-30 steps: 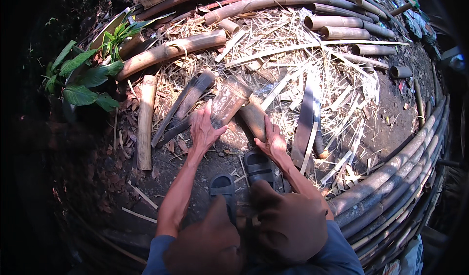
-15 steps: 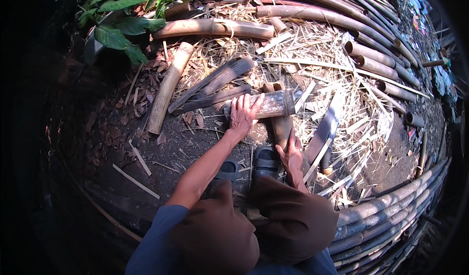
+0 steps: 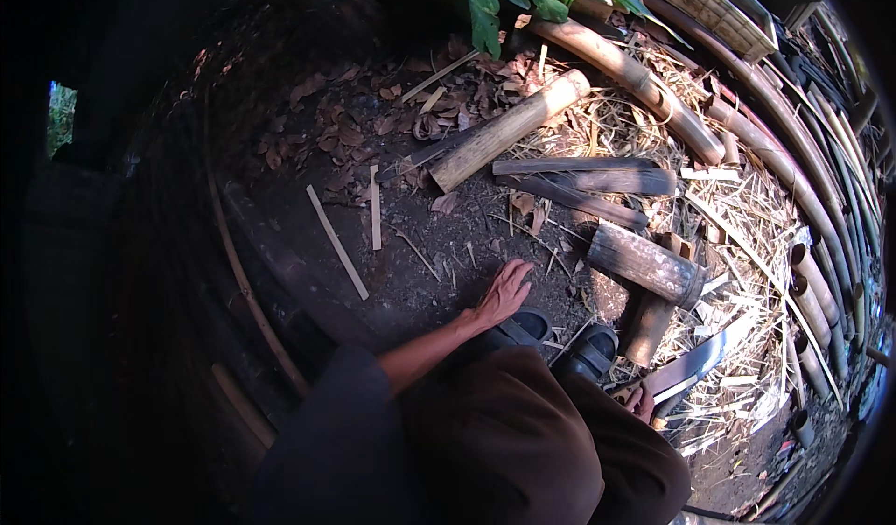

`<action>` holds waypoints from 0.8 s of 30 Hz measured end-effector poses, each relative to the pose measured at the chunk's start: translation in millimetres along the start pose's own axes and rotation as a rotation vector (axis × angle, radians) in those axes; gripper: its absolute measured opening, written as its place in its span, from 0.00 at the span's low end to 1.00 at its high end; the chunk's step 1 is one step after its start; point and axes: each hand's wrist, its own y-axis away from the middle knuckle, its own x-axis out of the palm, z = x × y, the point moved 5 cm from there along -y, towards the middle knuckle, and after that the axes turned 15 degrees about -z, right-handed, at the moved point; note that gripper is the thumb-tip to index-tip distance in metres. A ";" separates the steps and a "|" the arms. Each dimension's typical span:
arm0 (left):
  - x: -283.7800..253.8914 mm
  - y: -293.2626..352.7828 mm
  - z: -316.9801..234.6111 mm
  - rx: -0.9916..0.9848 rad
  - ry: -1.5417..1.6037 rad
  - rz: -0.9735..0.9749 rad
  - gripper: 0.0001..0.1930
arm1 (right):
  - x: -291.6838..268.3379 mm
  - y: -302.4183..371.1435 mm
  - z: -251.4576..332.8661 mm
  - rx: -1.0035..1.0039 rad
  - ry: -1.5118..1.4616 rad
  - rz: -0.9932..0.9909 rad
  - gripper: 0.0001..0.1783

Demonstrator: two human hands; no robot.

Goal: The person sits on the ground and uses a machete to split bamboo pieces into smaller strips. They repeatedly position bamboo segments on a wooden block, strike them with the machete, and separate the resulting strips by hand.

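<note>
My left hand is over the dark soil beside my left sandal, fingers stretched out and holding nothing. Partly hidden behind my knee, my right hand is low at the near end of a broad-bladed machete; whether its fingers grip anything does not show. A pale bamboo strip lies along the blade's near part. Ahead of my right sandal, a thick short bamboo section rests crosswise on another bamboo piece. Neither hand touches these two sections.
Dark split bamboo pieces and a bamboo length lie farther ahead. Pale shavings cover the right side. Long poles curve along the far right, near a crate. Thin strips and dry leaves lie left.
My left hand has left the upper bamboo section and moved left. My right hand has let go of the lower piece and moved toward the machete. The view has swung left.
</note>
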 end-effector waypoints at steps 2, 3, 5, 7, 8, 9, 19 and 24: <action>-10.8 8.1 4.5 0.034 -0.022 -0.030 0.20 | 0.1 6.9 -27.4 -0.042 0.024 0.049 0.17; -19.9 14.7 11.0 0.009 -0.031 -0.048 0.20 | 1.8 10.6 -32.7 -0.019 0.045 0.079 0.17; -36.1 26.8 23.8 -0.031 -0.037 -0.078 0.19 | 2.1 17.6 -41.0 0.011 0.080 0.125 0.16; -67.7 38.3 59.1 -0.107 -0.161 -0.202 0.17 | 6.8 23.0 -44.4 0.026 0.109 0.174 0.16; -88.1 35.3 75.3 -0.142 -0.193 -0.275 0.15 | 9.9 24.8 -45.3 0.024 0.122 0.187 0.16; -105.8 24.4 92.2 -0.186 -0.259 -0.392 0.13 | 7.1 24.8 -47.4 0.037 0.132 0.165 0.15; -222.9 6.6 283.0 -0.707 -0.882 -0.493 0.23 | 11.5 45.4 -87.1 0.133 0.238 0.323 0.13; -264.0 19.9 301.9 -0.706 -0.954 -0.624 0.11 | -4.3 22.5 45.1 0.047 0.229 0.159 0.12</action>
